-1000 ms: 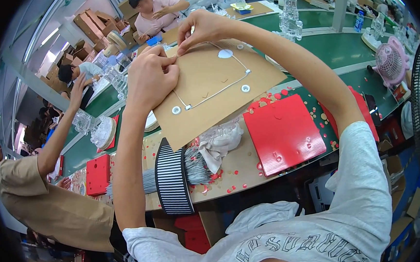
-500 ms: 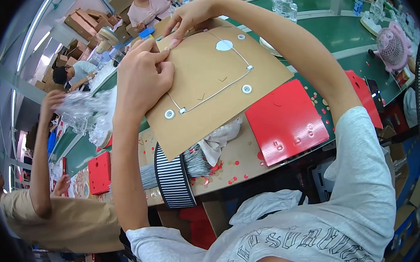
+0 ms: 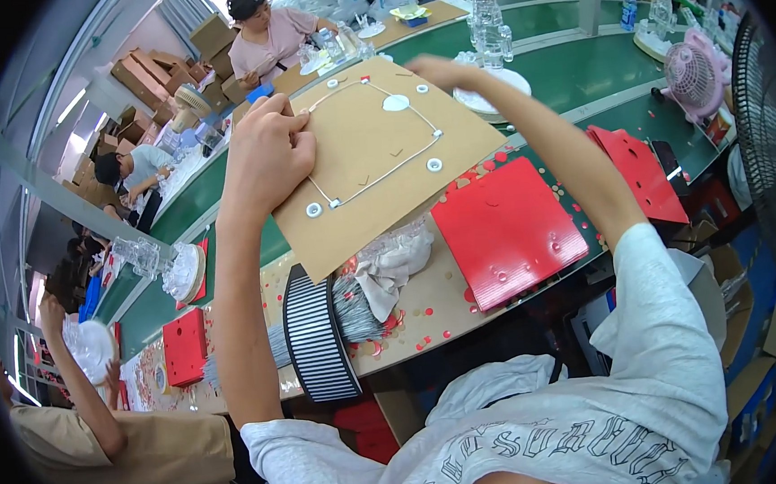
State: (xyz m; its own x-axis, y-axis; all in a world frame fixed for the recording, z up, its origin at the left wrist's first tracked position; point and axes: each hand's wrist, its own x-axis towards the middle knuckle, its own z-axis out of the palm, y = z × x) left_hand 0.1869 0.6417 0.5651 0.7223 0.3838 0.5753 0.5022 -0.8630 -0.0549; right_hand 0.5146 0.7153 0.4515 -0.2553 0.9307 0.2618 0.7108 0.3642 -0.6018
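Observation:
My left hand (image 3: 272, 151) is closed on the left edge of a tan cardboard panel (image 3: 359, 150), held tilted above the table. A thin white cord (image 3: 383, 171) runs round the panel's face, caught at its corners by small clips. White ring grommets (image 3: 435, 164) and a pale round disc (image 3: 395, 103) also sit on that face. Just beyond the panel's far right edge is my right hand (image 3: 442, 72), smeared by motion, so its fingers cannot be made out. Below the panel lies a bundle of thin grey wire ties (image 3: 357, 307) in a black-and-white striped holder (image 3: 320, 337).
A glossy red panel (image 3: 509, 233) lies to the right, amid scattered red and tan discs. A crumpled white cloth (image 3: 394, 264) rests beside the ties. Beyond are a green conveyor (image 3: 555, 55), a clear plastic bottle-shaped piece (image 3: 485, 24) and a pink fan (image 3: 696, 77). Co-workers sit left and ahead.
My right hand has come away from the panel's far edge and moved right. My left hand keeps its hold. At left, a co-worker's clear plastic piece now stands on the conveyor.

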